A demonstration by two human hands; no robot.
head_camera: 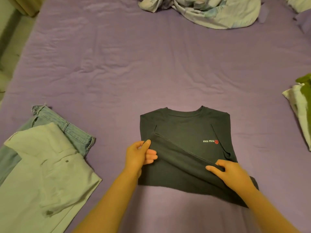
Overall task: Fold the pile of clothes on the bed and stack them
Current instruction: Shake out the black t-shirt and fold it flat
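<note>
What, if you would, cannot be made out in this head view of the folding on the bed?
- White trousers: legs cut off by the bottom and left edges.
- Blue jeans: largely hidden under the white trousers.
- Green and white cloth: cut off by the right edge, kind unclear.
- Dark T-shirt: lower front covered by the hem that the left hand and right hand lift.

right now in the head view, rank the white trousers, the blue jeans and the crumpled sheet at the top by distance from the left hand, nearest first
From the left hand, which pinches the dark t-shirt:
1. White trousers, just to its left on the bed.
2. Blue jeans, farther left and up, partly under the trousers.
3. Crumpled sheet, far across the bed at the top.
</note>
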